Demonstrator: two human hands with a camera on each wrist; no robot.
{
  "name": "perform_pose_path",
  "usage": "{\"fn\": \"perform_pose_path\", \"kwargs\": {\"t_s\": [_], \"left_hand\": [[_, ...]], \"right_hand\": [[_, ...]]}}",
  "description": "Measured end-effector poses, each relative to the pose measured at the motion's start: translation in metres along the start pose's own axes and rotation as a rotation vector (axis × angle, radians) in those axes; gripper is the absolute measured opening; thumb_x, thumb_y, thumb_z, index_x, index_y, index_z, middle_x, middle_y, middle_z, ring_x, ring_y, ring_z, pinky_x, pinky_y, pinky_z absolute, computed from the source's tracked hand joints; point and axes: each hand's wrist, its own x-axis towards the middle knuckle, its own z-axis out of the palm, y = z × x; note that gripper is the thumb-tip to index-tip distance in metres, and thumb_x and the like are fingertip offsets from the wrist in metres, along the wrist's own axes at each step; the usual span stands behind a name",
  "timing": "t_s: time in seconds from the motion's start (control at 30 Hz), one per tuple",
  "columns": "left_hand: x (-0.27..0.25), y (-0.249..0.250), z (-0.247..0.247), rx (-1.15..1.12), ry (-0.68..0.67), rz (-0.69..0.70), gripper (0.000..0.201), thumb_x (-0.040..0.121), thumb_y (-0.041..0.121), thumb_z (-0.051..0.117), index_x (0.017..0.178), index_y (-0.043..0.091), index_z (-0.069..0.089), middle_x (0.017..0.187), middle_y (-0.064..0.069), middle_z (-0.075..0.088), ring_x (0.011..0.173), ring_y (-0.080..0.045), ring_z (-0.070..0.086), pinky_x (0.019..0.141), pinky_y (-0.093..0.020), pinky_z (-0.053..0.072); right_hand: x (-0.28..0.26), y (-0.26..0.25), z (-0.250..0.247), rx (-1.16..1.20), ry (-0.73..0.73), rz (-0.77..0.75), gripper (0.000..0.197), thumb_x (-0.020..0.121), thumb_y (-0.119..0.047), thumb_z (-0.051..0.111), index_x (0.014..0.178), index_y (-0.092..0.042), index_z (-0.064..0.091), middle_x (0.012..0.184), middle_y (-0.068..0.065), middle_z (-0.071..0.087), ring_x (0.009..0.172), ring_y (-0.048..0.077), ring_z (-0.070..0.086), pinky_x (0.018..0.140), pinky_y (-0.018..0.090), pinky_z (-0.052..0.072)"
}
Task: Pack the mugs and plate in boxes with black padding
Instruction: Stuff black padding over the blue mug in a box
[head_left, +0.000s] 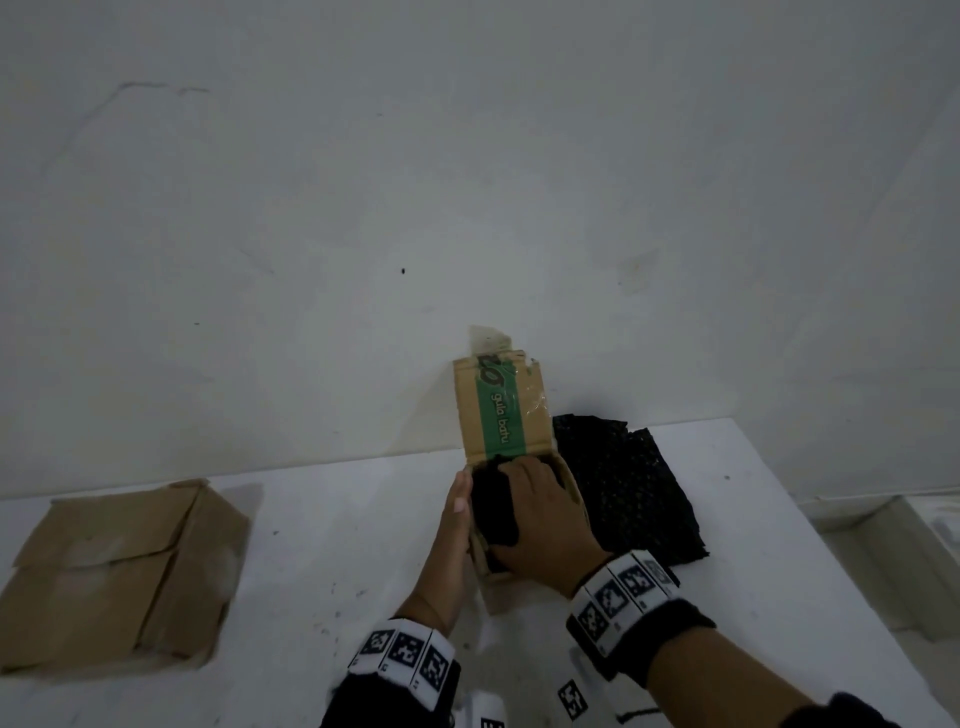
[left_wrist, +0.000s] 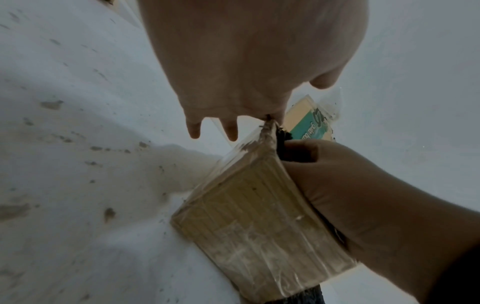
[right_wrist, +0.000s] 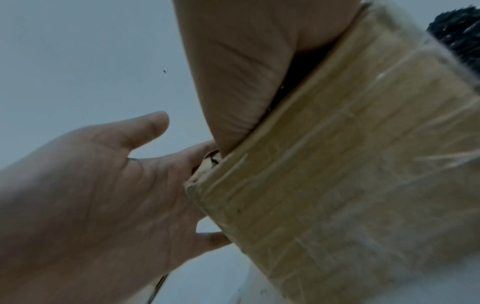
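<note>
A small cardboard box (head_left: 485, 582) stands near the table's back edge, its flap with a green band (head_left: 501, 410) upright against the wall. Black padding (head_left: 491, 512) fills the box. My right hand (head_left: 540, 519) reaches in from above, fingers and thumb curled over the padding. My left hand (head_left: 457, 514) lies flat against the box's left wall, fingers straight. In the left wrist view the right thumb (left_wrist: 301, 150) sits on the padding behind the taped box wall (left_wrist: 254, 216). The right wrist view shows the left palm (right_wrist: 109, 185) beside the box (right_wrist: 337, 174). No mug or plate is visible.
A loose sheet of black padding (head_left: 628, 488) lies right of the box. A flat brown cardboard box (head_left: 119, 571) lies at the table's left. The white table (head_left: 337, 545) ends at the wall behind and drops off at the right.
</note>
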Motion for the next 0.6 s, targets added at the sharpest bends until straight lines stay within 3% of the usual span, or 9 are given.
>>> {"fn": "perform_pose_path", "kwargs": {"t_s": [0.07,0.13,0.2,0.27,0.37,0.43,0.53,0.6], "left_hand": [[0.001,0.000,0.000,0.003,0.001,0.001,0.046,0.101,0.018,0.009,0.146,0.010,0.014,0.155,0.000,0.014,0.127,0.001,0.018,0.092,-0.002,0.022],[0.001,-0.001,-0.001,0.003,0.000,-0.007,0.046,0.101,0.019,0.009,0.146,0.011,0.014,0.154,0.001,0.015,0.127,0.001,0.018,0.088,0.004,0.024],[0.001,-0.002,-0.002,0.012,-0.002,-0.011,0.047,0.101,0.021,0.008,0.146,0.013,0.014,0.152,0.006,0.016,0.131,0.002,0.016,0.085,0.007,0.025],[0.000,-0.001,-0.002,0.010,-0.007,-0.018,0.047,0.101,0.022,0.007,0.147,0.014,0.014,0.149,0.009,0.017,0.136,-0.001,0.013,0.089,0.002,0.021],[0.001,0.003,-0.002,-0.017,-0.021,-0.027,0.046,0.101,0.023,0.008,0.147,0.015,0.015,0.145,0.012,0.017,0.129,0.003,0.015,0.084,0.006,0.024],[0.001,0.003,-0.002,-0.025,-0.021,-0.026,0.046,0.101,0.023,0.009,0.147,0.015,0.015,0.146,0.011,0.017,0.127,0.004,0.016,0.084,0.007,0.025],[0.000,-0.002,-0.005,-0.041,-0.008,-0.030,0.047,0.100,0.029,0.013,0.147,0.021,0.017,0.151,0.011,0.019,0.128,0.005,0.019,0.098,-0.007,0.022],[0.000,-0.004,-0.006,-0.055,-0.009,-0.033,0.046,0.100,0.028,0.014,0.146,0.020,0.017,0.148,0.012,0.021,0.128,0.004,0.020,0.091,0.000,0.028]], "right_hand": [[0.007,0.001,0.002,0.001,-0.103,-0.017,0.065,0.058,-0.033,0.079,0.112,-0.006,0.052,0.100,0.012,0.063,0.090,0.027,0.062,0.079,0.035,0.055],[0.013,0.002,0.005,-0.030,-0.290,-0.013,0.058,0.076,-0.033,0.065,0.125,-0.007,0.048,0.120,0.013,0.054,0.110,0.029,0.052,0.094,0.039,0.044],[0.018,0.002,0.008,-0.107,-0.391,-0.014,0.057,0.081,-0.037,0.059,0.129,-0.010,0.045,0.127,0.011,0.050,0.115,0.028,0.047,0.097,0.039,0.039],[0.025,0.001,0.008,-0.167,-0.476,-0.001,0.058,0.082,-0.040,0.059,0.130,-0.010,0.044,0.128,0.011,0.050,0.115,0.028,0.047,0.097,0.039,0.038],[0.033,-0.003,0.006,-0.204,-0.548,0.014,0.061,0.082,-0.041,0.060,0.131,-0.009,0.042,0.130,0.013,0.049,0.118,0.030,0.046,0.100,0.040,0.037],[0.031,-0.002,0.005,-0.173,-0.532,0.024,0.057,0.081,-0.038,0.061,0.128,-0.009,0.045,0.126,0.013,0.050,0.114,0.029,0.049,0.098,0.039,0.040],[0.020,-0.005,0.000,-0.109,-0.426,0.043,0.050,0.080,-0.036,0.061,0.121,-0.009,0.051,0.117,0.012,0.054,0.106,0.029,0.053,0.091,0.038,0.045],[0.007,-0.012,-0.007,-0.130,-0.282,0.120,0.046,0.075,-0.036,0.064,0.114,-0.011,0.056,0.109,0.011,0.057,0.100,0.029,0.055,0.083,0.038,0.047]]}}
